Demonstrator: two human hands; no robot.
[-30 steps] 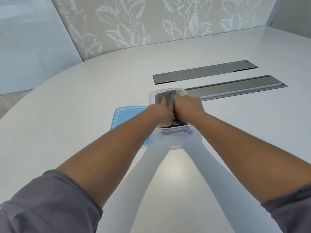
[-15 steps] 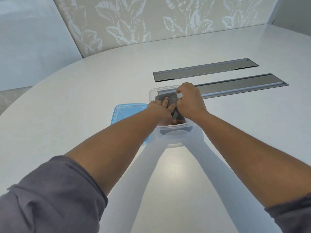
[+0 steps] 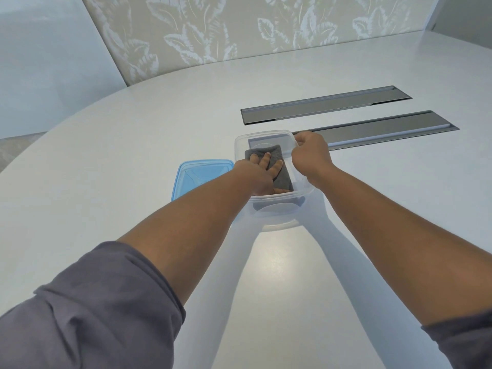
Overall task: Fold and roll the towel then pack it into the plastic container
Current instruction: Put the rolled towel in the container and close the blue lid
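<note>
The grey towel lies rolled inside the clear plastic container in the middle of the white table. My left hand reaches into the container and presses flat on the towel with straight fingers. My right hand is outside the towel, fingers curled over the container's right rim near its far corner, gripping it. The near part of the towel is hidden under my left hand.
A blue lid lies flat just left of the container, partly under my left forearm. Two long dark metal slots are set in the table behind and to the right. A patterned wall stands beyond the table's far edge.
My right hand has lifted off the towel and moved right and away onto the container's rim. My left hand has stayed on the towel, its fingers now spread flat.
</note>
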